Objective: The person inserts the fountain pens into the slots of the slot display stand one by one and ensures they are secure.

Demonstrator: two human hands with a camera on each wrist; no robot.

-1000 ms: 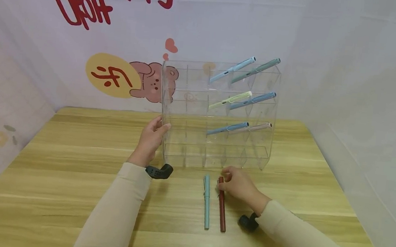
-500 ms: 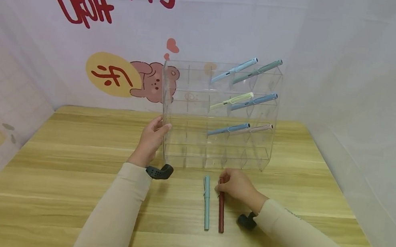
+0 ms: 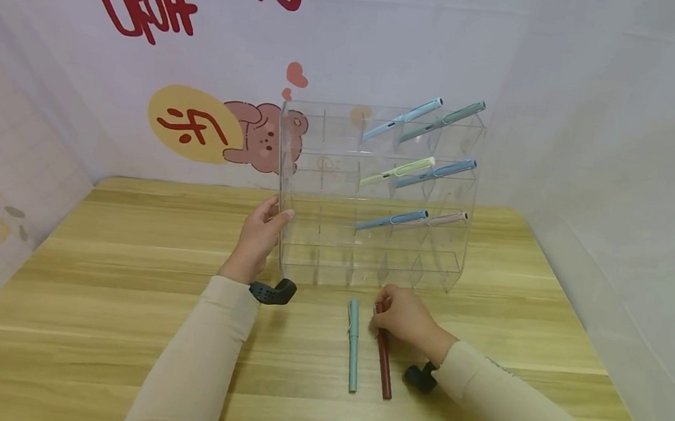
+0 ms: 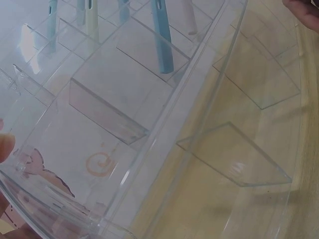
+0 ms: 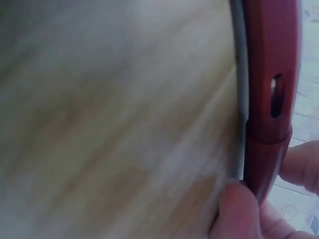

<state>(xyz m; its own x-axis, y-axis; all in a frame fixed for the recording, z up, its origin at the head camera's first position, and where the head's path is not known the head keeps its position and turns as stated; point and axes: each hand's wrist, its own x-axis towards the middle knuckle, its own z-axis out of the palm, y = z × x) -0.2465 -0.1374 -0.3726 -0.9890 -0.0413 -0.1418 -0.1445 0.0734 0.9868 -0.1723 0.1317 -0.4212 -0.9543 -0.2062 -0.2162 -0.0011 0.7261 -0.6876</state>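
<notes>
My left hand (image 3: 257, 240) grips the left side wall of a clear acrylic pen rack (image 3: 332, 257), thumb in front and fingers behind. In the left wrist view, the thumb (image 4: 6, 147) shows at the left edge against the rack. My right hand (image 3: 409, 322) pinches a dark red pen (image 3: 384, 366) near its clip end; the pen lies at a slight slant, and I cannot tell if it is off the table. In the right wrist view, fingertips lie on both sides of the red pen (image 5: 271, 64). Left of it, a teal pen (image 3: 353, 349) lies on the table.
Several pens sit slanted in the rack's right half, among them a light blue pen (image 3: 403, 118), a pale yellow pen (image 3: 397, 171) and a pinkish pen (image 3: 448, 219). A printed white cloth (image 3: 393, 38) hangs behind the wooden table (image 3: 121, 270).
The right fingers have taken hold of the red pen, and its lower end has swung slightly to the right. My left hand stays on the rack.
</notes>
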